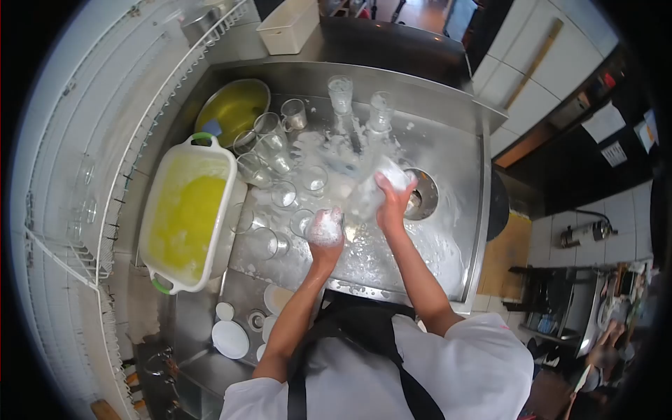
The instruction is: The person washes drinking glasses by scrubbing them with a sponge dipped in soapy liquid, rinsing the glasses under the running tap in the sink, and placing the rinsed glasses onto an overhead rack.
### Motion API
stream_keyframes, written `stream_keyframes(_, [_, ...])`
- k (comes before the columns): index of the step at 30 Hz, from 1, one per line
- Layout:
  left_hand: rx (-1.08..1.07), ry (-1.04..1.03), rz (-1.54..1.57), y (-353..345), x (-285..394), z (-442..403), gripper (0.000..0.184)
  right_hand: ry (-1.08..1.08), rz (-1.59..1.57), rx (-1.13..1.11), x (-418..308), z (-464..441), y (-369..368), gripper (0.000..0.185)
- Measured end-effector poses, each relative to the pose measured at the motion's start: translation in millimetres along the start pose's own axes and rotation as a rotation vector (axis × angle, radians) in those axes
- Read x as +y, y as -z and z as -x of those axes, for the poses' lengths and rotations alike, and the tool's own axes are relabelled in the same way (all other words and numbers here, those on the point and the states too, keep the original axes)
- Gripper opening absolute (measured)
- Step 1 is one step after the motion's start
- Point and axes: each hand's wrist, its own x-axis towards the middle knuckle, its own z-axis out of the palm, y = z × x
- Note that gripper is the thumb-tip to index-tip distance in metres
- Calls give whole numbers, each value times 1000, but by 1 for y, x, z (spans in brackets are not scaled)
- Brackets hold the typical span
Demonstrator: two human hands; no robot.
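On the wet steel counter, my left hand (325, 228) is closed and coated in suds. Foam hides what it grips, and a clear glass (302, 222) stands right beside its fingers. My right hand (393, 199) is closed around a foam-covered white thing (393, 173), whose kind I cannot make out, near a round metal bowl or drain opening (422, 194). Several clear glasses cluster to the left of my hands, among them a glass (283, 194) and a glass mug (295, 114). Toward the back are two sudsy glasses, one (340, 94) left of the other (381, 110).
A white tub (227, 183) with green handles holds yellow-green liquid at the left. Behind it sits a metal basin (262, 94) of similar liquid. A white wire rack (105, 238) runs along the left wall. White dishes (230, 339) lie lower left. A raised steel rim (484, 203) bounds the counter's right side.
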Motion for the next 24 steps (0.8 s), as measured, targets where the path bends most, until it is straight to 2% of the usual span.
stream_keyframes(1, [-40,-52,-60,6,-9,-8,19,301,301,139,4,-16,-14,64])
stream_keyframes(2, [-31,-53,-70,18,-12,-18,19,297,293,129,15,-40,-19,64])
stream_keyframes(4, [187,-293,-147,50,-10,-45,20,433,581,7,54,-95,-14,70])
stream_keyframes(5, [262,-292,-205,67,-20,-61,21,428,576,0,65,-114,-15,70])
stream_keyframes(7, [377,-230,-356,106,-46,-96,25,514,851,-5,84,-146,-16,71])
stream_keyframes(8, [416,-174,-449,127,-61,-115,28,545,896,-76,94,-161,-12,69])
stream_keyframes(10, [462,-225,-881,164,-101,-143,41,586,938,-101,106,-182,-11,67])
stream_keyframes(11, [464,-224,-891,180,-121,-152,41,631,990,-109,113,-188,-14,66])
stream_keyframes(13, [426,-87,-665,203,-159,-161,57,708,1020,-95,105,-177,-28,65])
stream_keyframes(15, [380,-45,-734,215,-191,-157,61,1106,1165,194,96,-158,-52,54])
stream_keyframes(16, [333,0,-800,216,-204,-158,65,1107,1170,195,107,-157,-57,54])
stream_keyframes(18, [362,68,-738,214,-223,-164,65,824,1018,-250,130,-153,-63,44])
stream_keyframes(20, [387,166,-685,215,-228,-158,66,352,689,-472,157,-167,-93,41])
stream_keyframes(22, [192,311,-742,216,-216,-165,68,-66,815,-688,191,-204,-109,48])
stream_keyframes(23, [203,328,-747,216,-223,-162,68,-72,819,-708,210,-218,-115,48])
stream_keyframes(24, [134,204,-833,216,-233,-157,69,70,926,-777,230,-231,-123,46])
